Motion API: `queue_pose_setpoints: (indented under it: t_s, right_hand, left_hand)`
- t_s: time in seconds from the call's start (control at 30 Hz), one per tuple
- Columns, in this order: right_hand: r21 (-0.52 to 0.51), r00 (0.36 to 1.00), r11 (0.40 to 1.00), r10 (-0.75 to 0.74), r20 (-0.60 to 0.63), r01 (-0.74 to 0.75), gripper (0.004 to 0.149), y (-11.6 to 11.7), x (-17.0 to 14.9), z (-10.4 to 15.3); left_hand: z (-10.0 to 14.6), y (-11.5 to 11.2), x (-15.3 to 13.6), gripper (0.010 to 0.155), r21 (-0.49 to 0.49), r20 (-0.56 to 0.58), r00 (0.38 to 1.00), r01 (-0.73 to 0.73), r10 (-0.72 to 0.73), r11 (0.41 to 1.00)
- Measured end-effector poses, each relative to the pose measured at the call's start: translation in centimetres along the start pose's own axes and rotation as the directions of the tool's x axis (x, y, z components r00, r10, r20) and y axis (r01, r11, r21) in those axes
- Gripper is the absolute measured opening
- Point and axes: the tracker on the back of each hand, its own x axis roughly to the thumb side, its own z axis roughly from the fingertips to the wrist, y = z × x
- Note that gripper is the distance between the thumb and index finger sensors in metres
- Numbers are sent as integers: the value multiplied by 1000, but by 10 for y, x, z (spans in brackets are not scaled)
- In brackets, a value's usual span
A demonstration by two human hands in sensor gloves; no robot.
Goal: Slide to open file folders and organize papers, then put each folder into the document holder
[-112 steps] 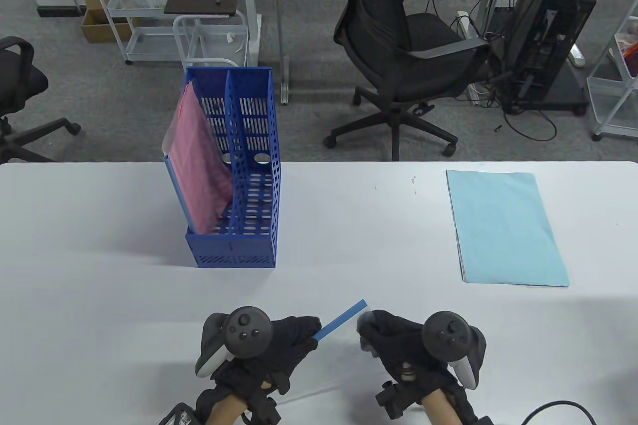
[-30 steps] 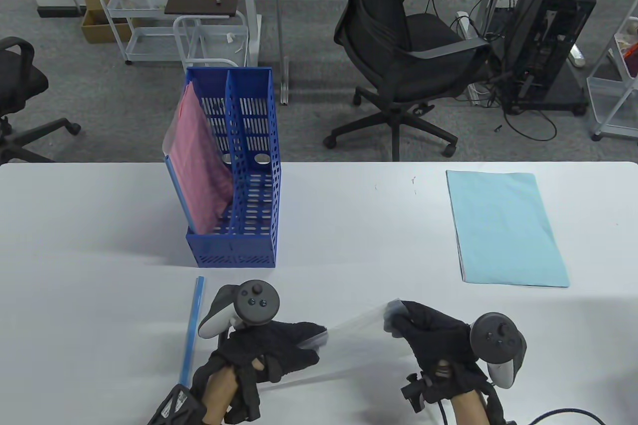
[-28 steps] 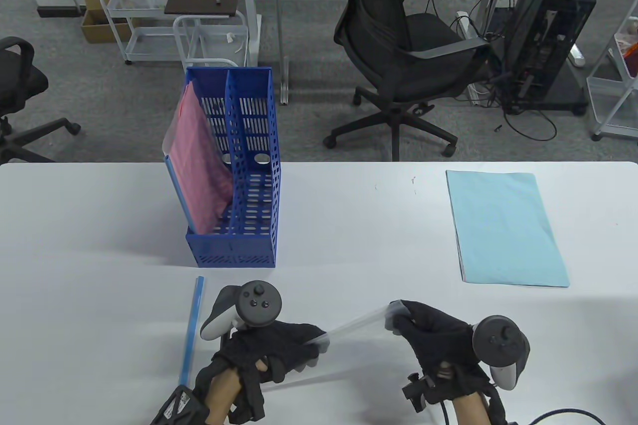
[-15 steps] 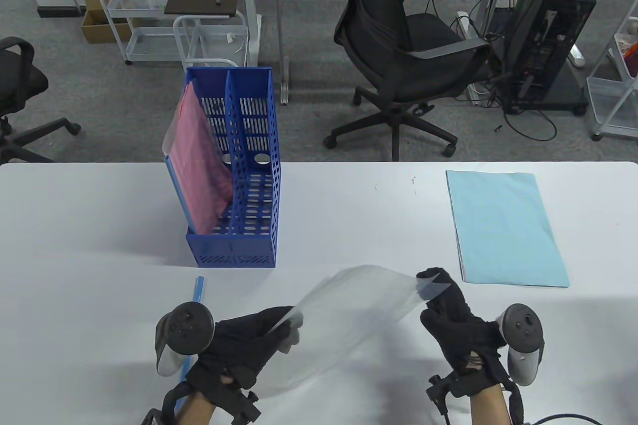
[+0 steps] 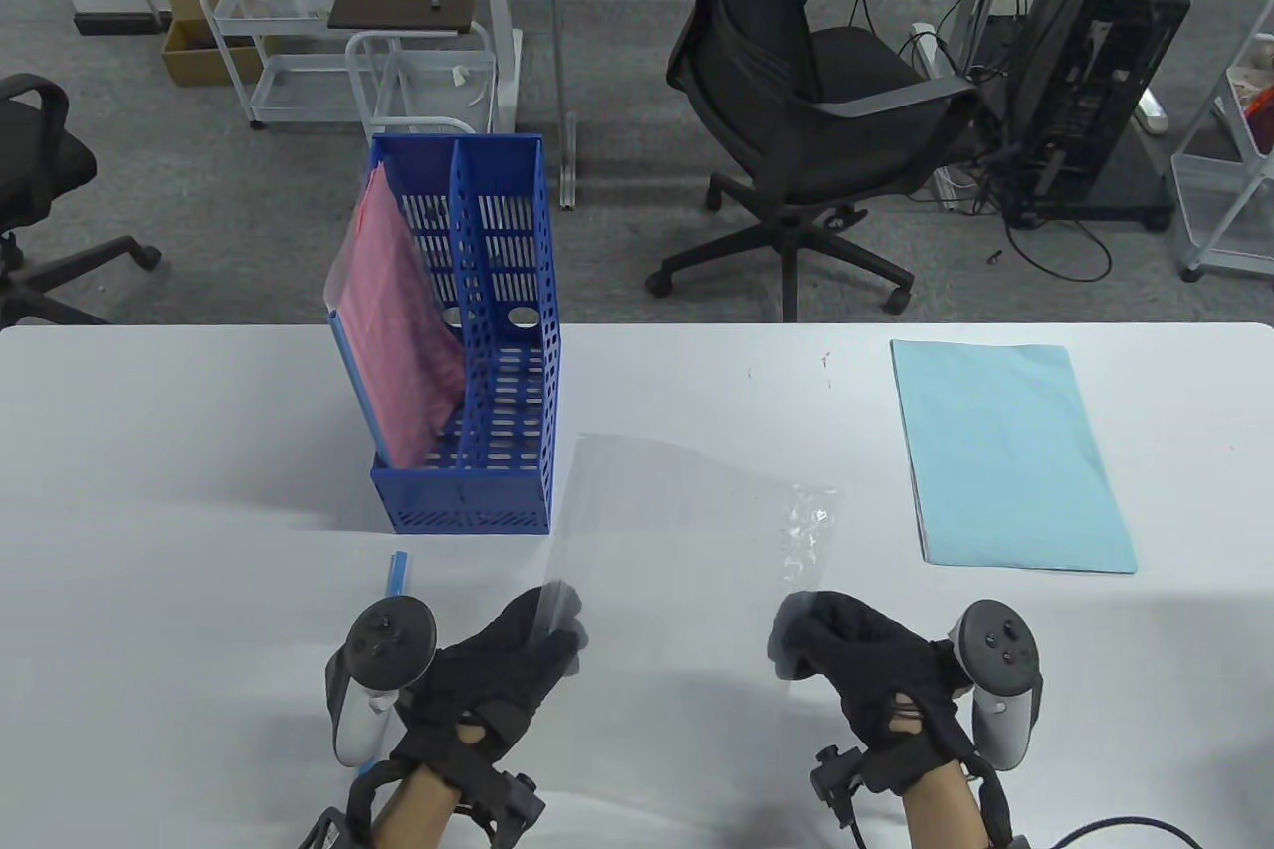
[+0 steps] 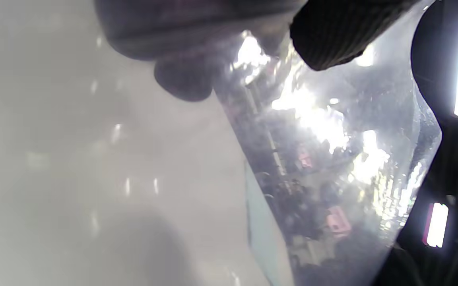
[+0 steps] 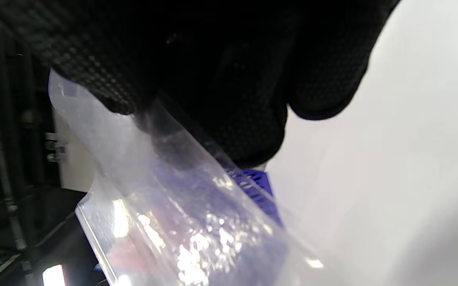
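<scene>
Both gloved hands hold a clear plastic folder (image 5: 687, 530) by its near corners, and it spreads away from me over the table. My left hand (image 5: 557, 625) pinches its near left corner, my right hand (image 5: 796, 630) the near right corner. The wrist views show the glossy folder (image 6: 332, 159) under my left fingers (image 6: 324, 35) and the folder (image 7: 165, 206) pinched by my right glove. The folder's blue slide bar (image 5: 397, 576) lies on the table at my left, partly under the left tracker. The blue document holder (image 5: 468, 501) stands at the left with a pink folder (image 5: 398, 341) in its left compartment.
A light blue stack of paper (image 5: 1005, 451) lies flat at the right side of the white table (image 5: 199, 451). The holder's right compartment (image 5: 508, 331) holds nothing. Office chairs and carts stand on the floor beyond the far edge.
The blue slide bar has left my left hand and lies at the left. Both hands swung the clear folder up and away, from edge-on to spread over the table.
</scene>
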Motion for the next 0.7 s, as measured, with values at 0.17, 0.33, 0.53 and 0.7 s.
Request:
queue_pose_setpoints:
  t_s: [0.17,0.33,0.53,0.7]
  right_hand:
    - [-76,989,989,123,-77,-129,42,-2,-1,2]
    - [-88,983,983,153,-103,-163,42,13,-1,3]
    - [-51,975,976,208,-76,-212,42,56,2,6]
    - [23,967,969,249,-63,-248,41,99,4,7]
  left_hand:
    - [0,-2,-2,75,32,-62,997,45,-43,998]
    - [-5,-32,8,68,-213,34,999,6,1,977]
    - [-4,-77,19,72,-427,46,995,-58,86,903]
    - [-2,-84,15,84,-374,-11,1000,-25,22,927]
